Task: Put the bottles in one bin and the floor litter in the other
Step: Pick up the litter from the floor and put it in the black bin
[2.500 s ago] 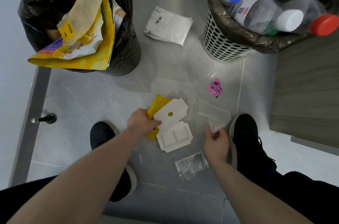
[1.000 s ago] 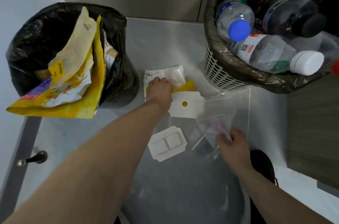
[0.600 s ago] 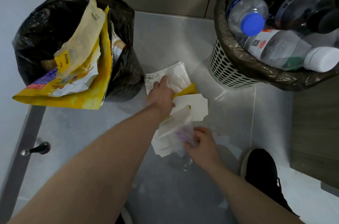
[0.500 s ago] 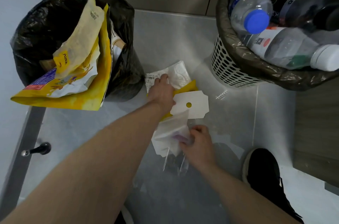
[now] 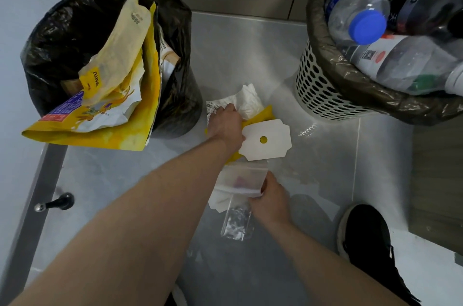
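My left hand (image 5: 226,126) grips a bundle of floor litter: a white plastic mailer (image 5: 246,102), a yellow wrapper (image 5: 265,114) and a white card with a round hole (image 5: 266,141). My right hand (image 5: 271,199) holds a clear plastic bag (image 5: 241,176) with something pink inside, white packaging under it, and a crinkled clear wrapper (image 5: 235,221) hanging below. At the left stands a bin with a black liner (image 5: 57,37), stuffed with yellow bags (image 5: 117,62). The white perforated bin (image 5: 315,90) at the right is full of plastic bottles (image 5: 358,15).
My black shoe (image 5: 364,238) stands on the grey tile floor at the lower right. A doorstop (image 5: 53,204) sticks up by the left wall. A wooden panel (image 5: 436,180) borders the floor on the right. A small clear scrap (image 5: 307,129) lies near the white bin.
My left hand lifted the yellow wrapper and white card and reached up to the white mailer, now gripping it. My right hand gathered the clear bag, pink scrap and white packaging off the floor.
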Available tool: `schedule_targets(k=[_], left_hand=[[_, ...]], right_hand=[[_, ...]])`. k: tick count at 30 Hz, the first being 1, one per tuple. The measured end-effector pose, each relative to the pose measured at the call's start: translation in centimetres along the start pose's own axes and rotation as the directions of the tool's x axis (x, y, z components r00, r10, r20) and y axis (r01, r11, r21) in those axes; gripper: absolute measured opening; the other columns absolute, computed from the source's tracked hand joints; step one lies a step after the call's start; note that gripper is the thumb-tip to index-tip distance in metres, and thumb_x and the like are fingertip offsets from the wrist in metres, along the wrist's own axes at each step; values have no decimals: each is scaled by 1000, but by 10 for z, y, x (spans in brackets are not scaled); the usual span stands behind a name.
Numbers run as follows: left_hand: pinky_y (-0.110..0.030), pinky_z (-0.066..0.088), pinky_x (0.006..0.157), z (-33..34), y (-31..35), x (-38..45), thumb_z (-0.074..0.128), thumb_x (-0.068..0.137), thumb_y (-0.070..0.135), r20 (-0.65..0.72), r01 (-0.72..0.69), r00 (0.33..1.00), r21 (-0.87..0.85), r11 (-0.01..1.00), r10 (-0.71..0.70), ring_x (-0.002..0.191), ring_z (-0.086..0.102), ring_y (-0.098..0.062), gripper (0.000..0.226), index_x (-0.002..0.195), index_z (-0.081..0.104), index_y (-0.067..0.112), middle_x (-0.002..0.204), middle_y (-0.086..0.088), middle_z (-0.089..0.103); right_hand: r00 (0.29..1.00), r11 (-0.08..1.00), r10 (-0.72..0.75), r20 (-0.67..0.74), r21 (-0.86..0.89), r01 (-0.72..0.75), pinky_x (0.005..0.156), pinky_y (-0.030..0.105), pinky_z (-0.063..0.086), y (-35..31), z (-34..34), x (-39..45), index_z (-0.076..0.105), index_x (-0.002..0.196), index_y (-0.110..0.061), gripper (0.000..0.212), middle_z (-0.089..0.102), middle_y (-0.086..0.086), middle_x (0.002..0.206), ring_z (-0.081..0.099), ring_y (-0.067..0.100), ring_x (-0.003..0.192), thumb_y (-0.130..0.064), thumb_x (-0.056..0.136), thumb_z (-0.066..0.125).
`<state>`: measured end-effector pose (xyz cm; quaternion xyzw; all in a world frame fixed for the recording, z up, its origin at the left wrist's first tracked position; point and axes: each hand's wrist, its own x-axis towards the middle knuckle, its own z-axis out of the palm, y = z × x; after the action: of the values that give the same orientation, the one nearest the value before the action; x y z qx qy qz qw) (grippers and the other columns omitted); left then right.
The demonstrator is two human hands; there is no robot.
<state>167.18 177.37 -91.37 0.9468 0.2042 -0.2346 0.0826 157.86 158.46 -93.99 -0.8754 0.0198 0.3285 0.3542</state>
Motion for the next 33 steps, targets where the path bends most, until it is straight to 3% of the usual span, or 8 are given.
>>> schedule_targets(k=[4, 11, 16, 20, 23, 26, 29, 33], left_hand=[[-40, 45, 102, 4, -2, -1, 79, 84, 40, -5, 11, 1000, -41, 999, -11, 119, 50, -29, 50, 126, 67, 15, 129, -4, 49], [-40, 44, 102, 2, -2, -1, 80, 84, 39, 15, 18, 1000, -70, 997, -16, 120, 49, -29, 49, 125, 67, 17, 131, -4, 48], [-41, 44, 103, 2, -1, -2, 80, 84, 38, 10, 21, 1000, -77, 997, -20, 121, 49, -29, 48, 126, 67, 18, 131, -4, 48], [-41, 44, 103, 1, -2, -2, 80, 84, 38, 13, 15, 1000, -80, 997, -14, 120, 49, -29, 48, 125, 67, 18, 131, -4, 48], [-41, 44, 103, -1, -2, -2, 80, 83, 38, 18, 7, 1000, -78, 997, -6, 120, 49, -30, 49, 126, 67, 18, 131, -5, 47], [-42, 45, 102, -1, -3, -2, 81, 82, 39, 20, 7, 1000, -72, 997, -6, 120, 50, -31, 51, 126, 66, 17, 130, -5, 47], [-41, 45, 102, -1, -2, -1, 81, 82, 40, 26, 10, 1000, -69, 998, -8, 120, 50, -31, 52, 126, 66, 16, 131, -6, 47], [-43, 45, 103, 0, -2, -1, 81, 82, 41, 24, 8, 1000, -47, 999, -7, 120, 50, -31, 55, 128, 64, 17, 131, -6, 47]], right_hand=[[999, 998, -42, -18, -48, 41, 70, 24, 52, 8, 4, -2, 69, 91, -28, 11, 69, -12, 86, 65, 10, 82, -27, 82, 75], [998, 971, -60, -5, -231, 57, 78, 34, 53, 4, 10, -5, 69, 89, -24, 10, 61, -1, 94, 61, 25, 94, -23, 80, 72], [996, 979, -84, 35, -182, 89, 75, 35, 54, -1, -1, -7, 68, 94, -22, 15, 60, -3, 100, 62, 25, 95, -16, 80, 67], [993, 988, -119, 18, -99, 120, 80, 34, 54, -6, 1, -20, 54, 100, -23, 35, 51, -6, 104, 57, 20, 99, -16, 73, 76], [988, 968, -156, -19, -204, 149, 91, 40, 53, -12, 14, -27, 54, 111, -18, 68, 55, -2, 112, 54, 21, 106, -48, 58, 83], [995, 925, -98, -32, -371, 79, 103, 40, 46, -26, 28, -29, 50, 130, -18, 100, 52, 1, 126, 50, 24, 119, -71, 51, 81], [997, 931, -51, -53, -363, 28, 103, 38, 43, -37, 39, -27, 46, 135, -26, 99, 48, 0, 130, 46, 23, 121, -66, 53, 85], [1000, 932, -13, 5, -362, 14, 101, 37, 43, -41, 40, -21, 53, 128, -22, 83, 47, 1, 127, 44, 23, 117, -59, 62, 86]])
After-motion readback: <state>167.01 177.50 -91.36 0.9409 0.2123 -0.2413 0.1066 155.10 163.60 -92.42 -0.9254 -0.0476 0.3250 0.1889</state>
